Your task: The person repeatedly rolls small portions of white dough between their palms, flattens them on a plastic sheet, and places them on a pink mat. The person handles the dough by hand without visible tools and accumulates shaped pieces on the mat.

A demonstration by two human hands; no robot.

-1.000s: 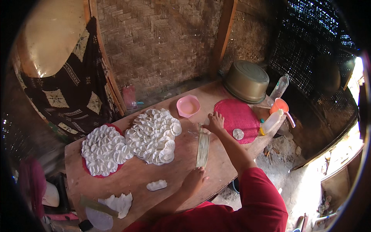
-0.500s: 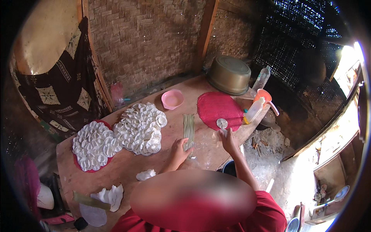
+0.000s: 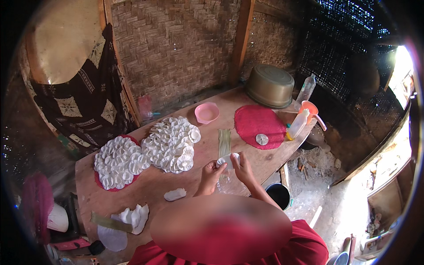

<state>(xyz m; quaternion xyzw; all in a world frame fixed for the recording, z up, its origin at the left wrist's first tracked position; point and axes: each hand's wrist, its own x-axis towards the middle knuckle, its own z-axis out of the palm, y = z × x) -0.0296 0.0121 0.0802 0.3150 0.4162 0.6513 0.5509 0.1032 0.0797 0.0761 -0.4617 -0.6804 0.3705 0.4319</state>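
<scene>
Between both hands I hold a thin round piece of white dough point(image 3: 227, 161) by its edges. My left hand point(image 3: 209, 178) pinches the left side, fingers closed. My right hand point(image 3: 243, 171) grips the right side with thumb and fingers. Just beyond them lies a flat, ribbed, dull-green leaf strip point(image 3: 225, 142). Farther right, one pleated white disc point(image 3: 262, 139) rests on a round red woven mat point(image 3: 255, 116). A loose lump of white dough point(image 3: 175, 194) sits left of my left forearm.
Pleated white discs crowd into two heaps point(image 3: 170, 148) point(image 3: 119, 164) on the left. Beyond stand a pink bowl point(image 3: 206, 113) and an upturned metal pot point(image 3: 270, 86). Bottles point(image 3: 297, 125) and an orange dipper point(image 3: 310, 108) line the right edge. A dark bucket point(image 3: 279, 196) stands below it.
My right hand has come left from the red mat to meet my left hand. The white dough piece is now held between both. My left hand has left the leaf strip. The view has shifted slightly.
</scene>
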